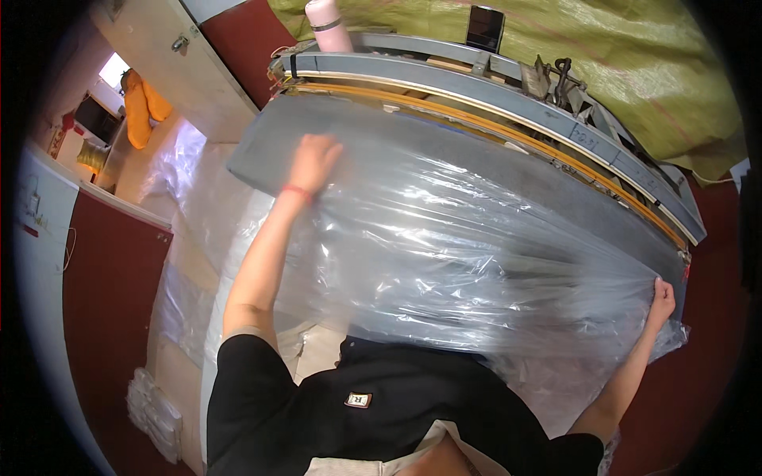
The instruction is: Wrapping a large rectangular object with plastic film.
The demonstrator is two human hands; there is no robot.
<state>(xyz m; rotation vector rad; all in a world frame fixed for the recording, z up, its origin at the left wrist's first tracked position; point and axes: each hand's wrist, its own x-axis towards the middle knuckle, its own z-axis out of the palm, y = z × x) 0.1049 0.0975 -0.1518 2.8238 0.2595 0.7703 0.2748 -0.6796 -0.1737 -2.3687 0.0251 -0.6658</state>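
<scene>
While the left hand (314,161) presses flat on the plastic sheet (444,254), right hand (661,297) fingers pinch its edge; smoothing seems underway; next likely needs even tension

Bright, even indoor light, with a daylight glow at the upper left of the frame; white glare streaks the clear plastic sheet (444,254) at centre, and fisheye bending and dark vignetting ring the edges
</scene>
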